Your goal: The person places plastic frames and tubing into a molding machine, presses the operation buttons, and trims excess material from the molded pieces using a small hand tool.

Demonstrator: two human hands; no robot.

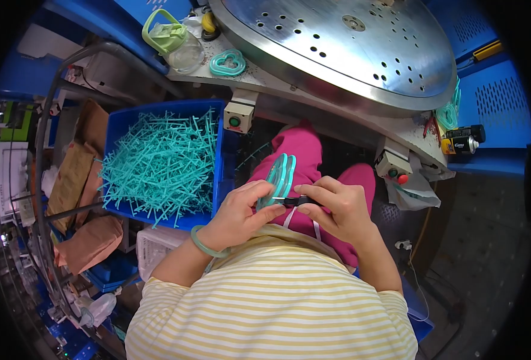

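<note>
Over my lap, my left hand (247,207) is closed on a pair of teal plastic frames (284,174) with wavy outlines, held upright side by side. A green bangle circles that wrist. My right hand (336,207) grips a small black-handled cutting tool (295,201). Its metal tip reaches the lower part of the frames, by my left fingers. My right fingers and palm hide most of the handles, so I cannot tell whether the jaws are apart. A similar teal frame (227,63) lies on the bench.
A blue bin (218,162) heaped with teal plastic sticks (160,162) stands at left. Ahead is a round steel turntable (337,54) with holes. A bottle (184,51), a spray can (457,145) and button boxes (239,112) line the bench. Brown paper (91,240) lies far left.
</note>
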